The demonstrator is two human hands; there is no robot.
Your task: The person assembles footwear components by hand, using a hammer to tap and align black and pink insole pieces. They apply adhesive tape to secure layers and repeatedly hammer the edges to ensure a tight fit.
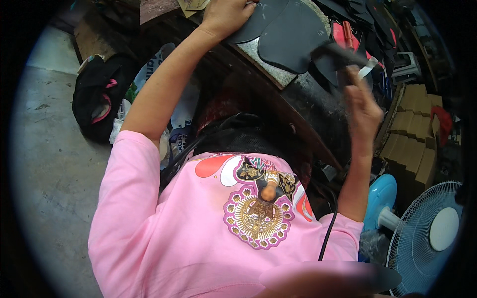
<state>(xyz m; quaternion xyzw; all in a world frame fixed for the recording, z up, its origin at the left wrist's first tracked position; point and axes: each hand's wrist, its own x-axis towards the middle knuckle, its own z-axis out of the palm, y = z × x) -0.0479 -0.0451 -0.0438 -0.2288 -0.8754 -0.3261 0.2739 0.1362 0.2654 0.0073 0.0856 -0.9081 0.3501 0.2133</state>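
Note:
At the upper edge my left hand (226, 19) is closed, its fingers curled and partly cut off by the picture's rim. It rests beside dark, rounded flat pieces; what it grips, if anything, is hidden. One of these, a black sole-shaped sheet (293, 37), lies on a pale speckled slab (271, 69) at the bench edge. My right hand (363, 111) is closed round a hammer (335, 53), raised to the right of the sheet. The dark hammer head is smeared by motion, and most of the handle is hidden by the hand.
A red-handled tool (348, 35) lies among black scraps at the bench's far right. Stacked brown cardboard boxes (410, 134) stand to the right, above a white-and-blue fan (432, 238). A black bag (102, 97) sits on the floor at left. A dark cable (329, 228) hangs by my shirt.

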